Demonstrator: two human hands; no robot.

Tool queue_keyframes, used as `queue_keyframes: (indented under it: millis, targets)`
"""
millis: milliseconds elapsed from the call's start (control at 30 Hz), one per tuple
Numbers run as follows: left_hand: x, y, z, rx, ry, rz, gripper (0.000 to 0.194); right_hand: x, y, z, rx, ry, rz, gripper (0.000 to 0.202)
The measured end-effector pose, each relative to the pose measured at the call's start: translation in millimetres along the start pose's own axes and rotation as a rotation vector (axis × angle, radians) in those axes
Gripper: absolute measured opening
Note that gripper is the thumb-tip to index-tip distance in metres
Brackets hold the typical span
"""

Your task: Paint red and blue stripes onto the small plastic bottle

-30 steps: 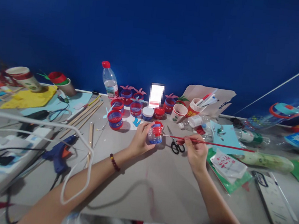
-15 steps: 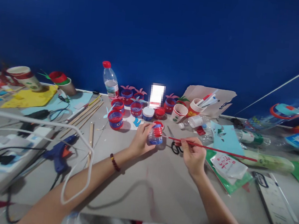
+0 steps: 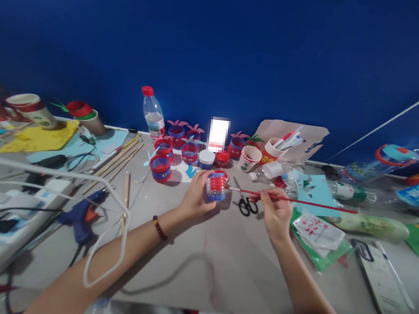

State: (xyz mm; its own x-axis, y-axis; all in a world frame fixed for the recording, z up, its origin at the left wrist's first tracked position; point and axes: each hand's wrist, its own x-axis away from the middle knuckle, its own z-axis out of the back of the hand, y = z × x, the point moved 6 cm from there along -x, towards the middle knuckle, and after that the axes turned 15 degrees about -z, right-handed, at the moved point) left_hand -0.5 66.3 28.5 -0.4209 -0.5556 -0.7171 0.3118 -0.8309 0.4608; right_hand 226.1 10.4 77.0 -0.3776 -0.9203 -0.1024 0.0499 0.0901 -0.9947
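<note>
At the near edge: white cable [image 3: 125, 240] loops across the view of the left forearm; smartphone [image 3: 383, 287] lies over on the right.
Left flank: power strip [image 3: 35, 226] with plugs in, blue glue gun [image 3: 81, 218] next to it, probably there for cord reach.
Left hand [image 3: 195, 193]: fingers curled around the left side of a clear ribbed bottle section [image 3: 216, 187]. Looks like that grip keeps the red face open to the brush.
Right hand [image 3: 277, 211]: pinching a long red paintbrush [image 3: 309, 203], roughly level, well back from the bristles, likely for fine control.
Bottle section: mid-table, between the hands, red patch on the side, blue at the bottom. Brush tip right beside it; can't tell if touching.
Scissors [image 3: 248, 206]: black handles, lying between both hands.
Paint jars: white-lidded one [image 3: 206, 160] and red one [image 3: 222, 159] just beyond the bottle section, presumably for short reach.
Decorated pots: red and purple-blue cluster [image 3: 161, 169], several with paper leaves.
Pens: upright in stacked paper cups [image 3: 272, 151], kept gathered.
Surface: grey table [image 3: 175, 268], busy on both sides.
Room: plain dark blue wall [image 3: 221, 43] right behind the table.
</note>
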Motion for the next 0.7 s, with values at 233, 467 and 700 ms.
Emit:
queue_keyframes:
  millis: [233,467,700]
  targets:
    - [-3.9,3.5,1.7,0.087,0.014,0.042,0.076,6.6,8.4,-13.8,-0.052,-0.1,-0.052,0.035]
    - [-0.4,-4.1,3.6,0.103,0.029,0.036,0.083,1.9,2.6,-6.9,-0.041,-0.042,-0.031,0.036]
    - [-1.9,0.4,5.3,0.156,0.048,0.081,0.078,-7.0,9.8,-2.3,-0.095,-0.039,-0.072,0.04]
